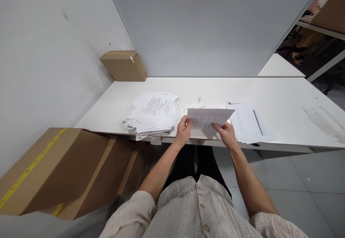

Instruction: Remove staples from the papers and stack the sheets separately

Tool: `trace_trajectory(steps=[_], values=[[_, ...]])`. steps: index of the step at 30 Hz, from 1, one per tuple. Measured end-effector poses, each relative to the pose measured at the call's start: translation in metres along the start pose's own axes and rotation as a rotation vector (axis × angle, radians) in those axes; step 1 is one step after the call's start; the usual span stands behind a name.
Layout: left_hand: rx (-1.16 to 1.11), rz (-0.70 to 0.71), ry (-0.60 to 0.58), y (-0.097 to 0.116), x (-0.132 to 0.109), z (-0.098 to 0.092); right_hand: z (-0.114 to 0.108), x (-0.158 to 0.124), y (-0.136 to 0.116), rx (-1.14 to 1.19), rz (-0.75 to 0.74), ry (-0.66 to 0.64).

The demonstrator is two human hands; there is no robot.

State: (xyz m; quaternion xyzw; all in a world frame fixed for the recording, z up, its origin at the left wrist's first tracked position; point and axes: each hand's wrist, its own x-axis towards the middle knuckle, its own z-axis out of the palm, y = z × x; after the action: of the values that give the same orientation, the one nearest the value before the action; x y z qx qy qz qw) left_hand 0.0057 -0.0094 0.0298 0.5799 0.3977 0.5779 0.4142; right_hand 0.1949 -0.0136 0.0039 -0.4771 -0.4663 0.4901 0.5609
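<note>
My left hand (184, 131) and my right hand (225, 133) hold a printed sheet of paper (207, 117) between them, above the front edge of the white table. Its left edge is pinched by my left hand, while my right thumb presses on its lower right part. Whether it is one sheet or more, I cannot tell. To the left lies an uneven stack of printed papers (153, 112), its edges fanned out. On the right, beside my right hand, is a flatter pile of papers (246, 123) with a dark stripe on the top sheet.
The white table (283, 105) meets a grey panel (215, 26) at the back. A cardboard box (125, 65) stands at the table's back left corner. Larger cardboard boxes (48, 166) are on my left, below table height. A shelf (323, 29) is at the far right.
</note>
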Motion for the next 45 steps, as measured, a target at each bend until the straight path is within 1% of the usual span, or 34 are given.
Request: trace_trajectory(steps=[5,8,11,13,15,17,18,20,21,23,26,28,31,34,36,38,42,45], values=[[-0.008,-0.039,-0.023,-0.001,0.001,0.0,0.0,-0.002,-0.001,-0.037,0.02,0.004],[0.002,-0.058,-0.041,-0.001,0.002,-0.001,0.002,-0.004,-0.004,0.02,-0.019,0.024],[0.097,-0.049,-0.088,0.008,0.005,-0.005,0.003,-0.002,-0.004,0.116,-0.024,0.01],[0.225,0.035,-0.119,0.022,0.007,-0.009,0.0,0.0,-0.002,0.172,-0.006,0.013],[0.419,0.18,-0.137,0.039,0.011,-0.014,-0.008,0.002,-0.001,0.2,-0.002,0.059],[0.668,0.311,-0.164,0.054,0.016,-0.019,-0.019,0.0,-0.002,0.162,-0.032,0.118],[0.787,0.356,-0.185,0.059,0.018,-0.021,-0.024,-0.003,-0.004,0.104,-0.061,0.141],[0.966,0.402,-0.247,0.062,0.022,-0.023,-0.032,-0.01,-0.01,-0.073,-0.127,0.16],[1.018,0.412,-0.283,0.06,0.023,-0.022,-0.034,-0.013,-0.013,-0.167,-0.153,0.156],[1.056,0.416,-0.358,0.053,0.026,-0.02,-0.036,-0.018,-0.017,-0.32,-0.175,0.101],[1.012,0.379,-0.432,0.046,0.027,-0.017,-0.033,-0.017,-0.015,-0.41,-0.133,-0.013],[0.961,0.331,-0.434,0.046,0.027,-0.02,-0.032,-0.014,-0.009,-0.405,-0.073,-0.026],[0.829,0.2,-0.38,0.051,0.024,-0.033,-0.033,-0.011,-0.003,-0.357,-0.036,0.054],[0.546,0.016,-0.25,0.047,0.019,-0.044,-0.038,-0.012,-0.002,-0.297,-0.036,0.2],[0.355,-0.078,-0.161,0.034,0.016,-0.045,-0.04,-0.014,0.0,-0.264,-0.032,0.27],[0.245,-0.137,-0.134,0.015,0.012,-0.043,-0.042,-0.015,0.004,-0.233,-0.034,0.284],[0.236,-0.215,-0.197,-0.019,0.008,-0.035,-0.045,-0.017,0.013,-0.213,0.0,0.23],[0.296,-0.264,-0.221,-0.03,0.008,-0.033,-0.046,-0.017,0.01,-0.211,0.034,0.17]])
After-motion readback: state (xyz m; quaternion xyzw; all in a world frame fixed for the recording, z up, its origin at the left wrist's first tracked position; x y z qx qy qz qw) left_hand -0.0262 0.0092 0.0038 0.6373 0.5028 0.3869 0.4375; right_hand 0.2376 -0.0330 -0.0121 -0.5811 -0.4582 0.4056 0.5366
